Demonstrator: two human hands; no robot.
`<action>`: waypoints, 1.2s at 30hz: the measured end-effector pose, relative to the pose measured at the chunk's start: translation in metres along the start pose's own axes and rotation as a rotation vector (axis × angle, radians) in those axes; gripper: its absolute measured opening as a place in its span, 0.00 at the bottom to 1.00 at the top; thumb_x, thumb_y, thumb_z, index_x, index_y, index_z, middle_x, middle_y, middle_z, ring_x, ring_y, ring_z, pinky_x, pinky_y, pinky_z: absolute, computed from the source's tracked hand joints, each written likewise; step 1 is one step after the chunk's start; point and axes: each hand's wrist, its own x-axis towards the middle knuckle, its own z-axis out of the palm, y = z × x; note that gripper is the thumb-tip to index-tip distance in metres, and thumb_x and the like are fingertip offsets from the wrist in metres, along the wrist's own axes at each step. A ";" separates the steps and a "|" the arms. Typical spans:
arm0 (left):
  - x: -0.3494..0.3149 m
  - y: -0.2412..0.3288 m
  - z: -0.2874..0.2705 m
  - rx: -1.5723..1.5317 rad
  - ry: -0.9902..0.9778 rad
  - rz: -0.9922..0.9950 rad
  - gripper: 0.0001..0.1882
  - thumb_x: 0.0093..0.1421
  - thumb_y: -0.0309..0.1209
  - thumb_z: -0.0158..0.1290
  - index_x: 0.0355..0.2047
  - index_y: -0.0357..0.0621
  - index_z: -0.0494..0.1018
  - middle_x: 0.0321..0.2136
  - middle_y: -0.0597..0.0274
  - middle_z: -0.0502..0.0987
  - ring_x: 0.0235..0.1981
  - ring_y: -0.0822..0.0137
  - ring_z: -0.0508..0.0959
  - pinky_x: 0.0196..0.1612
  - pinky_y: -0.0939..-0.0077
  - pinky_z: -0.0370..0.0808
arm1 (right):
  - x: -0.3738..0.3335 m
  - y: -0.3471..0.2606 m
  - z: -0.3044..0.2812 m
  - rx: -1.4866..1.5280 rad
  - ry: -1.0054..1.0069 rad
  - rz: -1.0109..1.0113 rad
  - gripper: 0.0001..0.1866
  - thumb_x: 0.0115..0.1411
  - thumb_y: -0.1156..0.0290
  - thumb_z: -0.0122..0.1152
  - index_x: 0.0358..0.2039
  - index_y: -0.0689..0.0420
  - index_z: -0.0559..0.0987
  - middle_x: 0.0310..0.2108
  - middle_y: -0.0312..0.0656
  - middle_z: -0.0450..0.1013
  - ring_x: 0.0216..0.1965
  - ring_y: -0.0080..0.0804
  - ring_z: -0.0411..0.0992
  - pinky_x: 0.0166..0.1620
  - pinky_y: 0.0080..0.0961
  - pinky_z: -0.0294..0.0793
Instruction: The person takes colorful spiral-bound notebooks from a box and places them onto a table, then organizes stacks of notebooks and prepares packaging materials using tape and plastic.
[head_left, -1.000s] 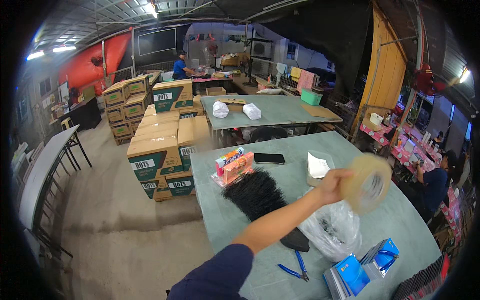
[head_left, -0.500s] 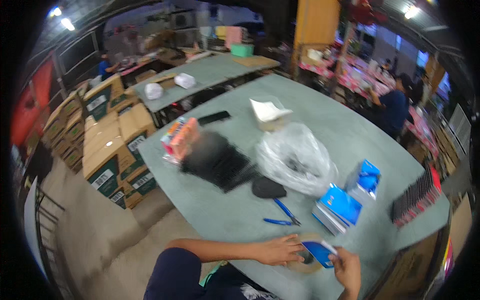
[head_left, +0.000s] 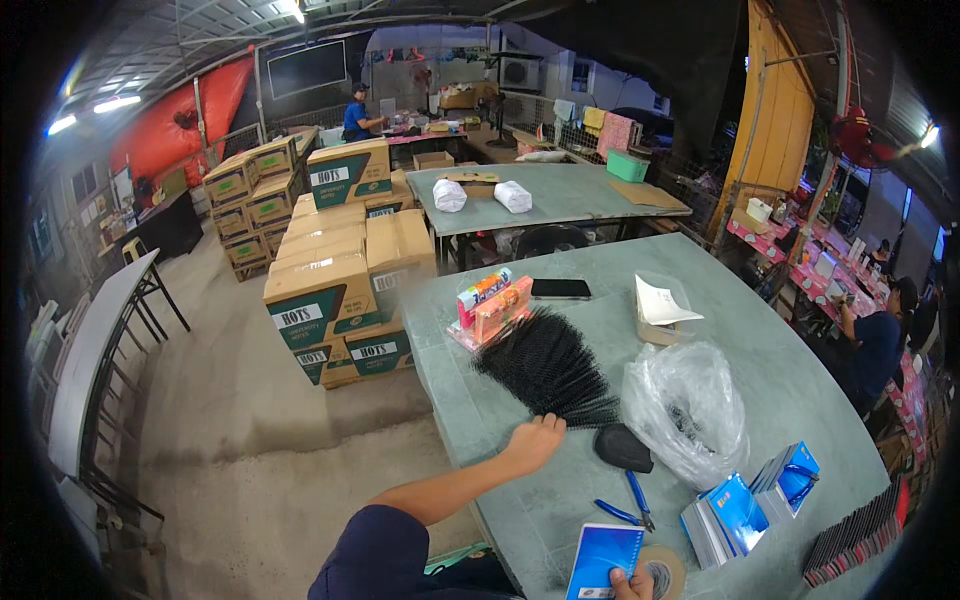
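Left hand [head_left: 534, 445] at coils [head_left: 548, 368], grip unclear; right hand [head_left: 632, 585] pinches notebook [head_left: 606, 553]; pouch [head_left: 622, 448], pliers [head_left: 637, 493] near.

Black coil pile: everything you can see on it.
The pile of black coils is a loose heap of many thin, ridged, spiral-looking strands, lying roughly side by side and fanned out flat on the grey-green table. Wire or plastic, I can't tell. It runs from beside the orange packet down toward the black pouch. The left hand has its fingers at the near edge; whether they grip a strand isn't clear.
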 end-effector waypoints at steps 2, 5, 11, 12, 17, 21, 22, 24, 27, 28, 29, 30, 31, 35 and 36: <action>0.004 0.002 -0.003 0.044 0.073 0.048 0.10 0.46 0.24 0.51 0.31 0.37 0.68 0.29 0.56 0.69 0.29 0.59 0.76 0.24 0.70 0.77 | 0.002 0.000 0.001 0.187 -0.017 -0.043 0.13 0.58 0.64 0.57 0.37 0.60 0.75 0.28 0.33 0.71 0.27 0.19 0.66 0.29 0.19 0.65; 0.004 -0.001 -0.003 0.106 0.016 0.014 0.10 0.46 0.25 0.51 0.31 0.38 0.69 0.29 0.57 0.69 0.30 0.60 0.75 0.24 0.71 0.77 | 0.004 -0.004 0.004 0.334 -0.045 -0.204 0.14 0.58 0.62 0.58 0.38 0.60 0.75 0.28 0.32 0.72 0.26 0.18 0.65 0.29 0.17 0.65; 0.024 0.001 -0.008 0.097 -0.004 0.098 0.08 0.49 0.28 0.51 0.31 0.40 0.70 0.29 0.57 0.70 0.30 0.60 0.76 0.25 0.69 0.76 | 0.025 0.028 -0.024 0.176 0.163 -0.242 0.13 0.58 0.64 0.58 0.38 0.61 0.76 0.28 0.32 0.70 0.25 0.17 0.62 0.28 0.15 0.62; 0.029 0.008 -0.008 0.035 0.073 0.059 0.08 0.51 0.29 0.50 0.31 0.40 0.70 0.28 0.56 0.70 0.30 0.59 0.76 0.26 0.66 0.76 | 0.016 0.000 -0.033 0.313 0.105 -0.236 0.13 0.57 0.68 0.59 0.40 0.63 0.76 0.32 0.34 0.72 0.28 0.20 0.66 0.31 0.16 0.66; 0.024 -0.035 0.017 -0.077 0.187 0.060 0.09 0.59 0.33 0.45 0.31 0.40 0.70 0.27 0.49 0.73 0.29 0.46 0.73 0.33 0.56 0.72 | 0.035 -0.017 -0.046 0.030 0.043 -0.213 0.16 0.59 0.63 0.56 0.42 0.61 0.73 0.34 0.36 0.73 0.34 0.23 0.68 0.40 0.23 0.69; 0.017 -0.020 -0.029 -1.342 0.337 -0.348 0.09 0.63 0.32 0.47 0.41 0.41 0.66 0.25 0.65 0.68 0.22 0.78 0.68 0.23 0.83 0.69 | 0.043 -0.013 -0.045 0.206 -0.082 -0.166 0.16 0.62 0.62 0.53 0.45 0.59 0.72 0.36 0.32 0.72 0.37 0.19 0.67 0.42 0.19 0.68; 0.019 -0.021 -0.039 -1.433 0.380 -0.278 0.10 0.62 0.30 0.48 0.42 0.41 0.66 0.25 0.66 0.68 0.21 0.78 0.68 0.23 0.84 0.68 | 0.037 -0.018 -0.048 0.214 -0.036 -0.161 0.16 0.62 0.62 0.53 0.45 0.59 0.72 0.36 0.32 0.72 0.37 0.19 0.67 0.42 0.19 0.68; 0.029 -0.025 -0.061 -1.693 0.331 -0.319 0.10 0.61 0.29 0.50 0.42 0.40 0.66 0.26 0.66 0.68 0.21 0.77 0.67 0.23 0.85 0.68 | 0.024 -0.031 -0.055 0.253 -0.176 -0.174 0.16 0.62 0.62 0.53 0.44 0.61 0.72 0.33 0.34 0.72 0.34 0.20 0.68 0.38 0.21 0.69; 0.055 0.001 -0.099 -1.756 0.538 -0.309 0.10 0.61 0.29 0.49 0.42 0.40 0.67 0.24 0.67 0.67 0.19 0.78 0.66 0.19 0.86 0.65 | 0.009 -0.045 -0.091 -0.039 -0.073 -0.240 0.16 0.61 0.62 0.54 0.43 0.59 0.74 0.31 0.37 0.73 0.33 0.21 0.69 0.35 0.23 0.70; 0.054 0.009 -0.110 -1.741 0.506 -0.336 0.10 0.61 0.29 0.49 0.42 0.40 0.67 0.24 0.67 0.67 0.19 0.78 0.66 0.19 0.86 0.65 | 0.003 -0.059 -0.103 -0.156 -0.006 -0.252 0.14 0.60 0.62 0.55 0.41 0.58 0.75 0.31 0.41 0.74 0.32 0.25 0.71 0.34 0.26 0.71; 0.051 0.015 -0.127 -1.700 0.393 -0.278 0.10 0.62 0.30 0.48 0.42 0.40 0.68 0.24 0.68 0.67 0.17 0.78 0.66 0.18 0.86 0.64 | 0.003 -0.078 -0.108 -0.274 0.045 -0.288 0.13 0.58 0.63 0.56 0.39 0.57 0.76 0.31 0.44 0.75 0.32 0.29 0.73 0.32 0.28 0.72; 0.048 0.026 -0.139 -1.670 0.274 -0.219 0.10 0.62 0.31 0.47 0.41 0.40 0.68 0.24 0.68 0.68 0.16 0.79 0.65 0.17 0.87 0.63 | 0.000 -0.094 -0.109 -0.258 0.030 -0.278 0.13 0.58 0.63 0.56 0.39 0.57 0.76 0.31 0.44 0.75 0.32 0.29 0.73 0.32 0.28 0.72; 0.046 0.042 -0.140 -1.529 0.073 -0.203 0.10 0.63 0.31 0.46 0.42 0.42 0.69 0.22 0.67 0.69 0.14 0.80 0.64 0.15 0.87 0.63 | -0.004 -0.105 -0.112 -0.551 0.100 -0.272 0.12 0.57 0.63 0.56 0.38 0.56 0.75 0.29 0.46 0.75 0.31 0.37 0.74 0.31 0.33 0.71; 0.022 0.090 -0.072 -0.952 -0.366 0.279 0.17 0.56 0.28 0.51 0.47 0.44 0.71 0.26 0.58 0.77 0.21 0.66 0.75 0.24 0.74 0.69 | 0.001 -0.094 -0.099 -0.916 0.111 -0.135 0.10 0.54 0.65 0.57 0.35 0.55 0.74 0.27 0.48 0.74 0.31 0.50 0.73 0.31 0.41 0.71; 0.016 0.098 -0.060 -0.853 -0.395 0.378 0.22 0.56 0.28 0.51 0.52 0.46 0.68 0.26 0.55 0.77 0.23 0.61 0.76 0.26 0.69 0.71 | 0.004 -0.094 -0.095 -0.916 0.120 -0.146 0.10 0.54 0.65 0.57 0.35 0.55 0.74 0.27 0.48 0.74 0.31 0.50 0.73 0.31 0.41 0.71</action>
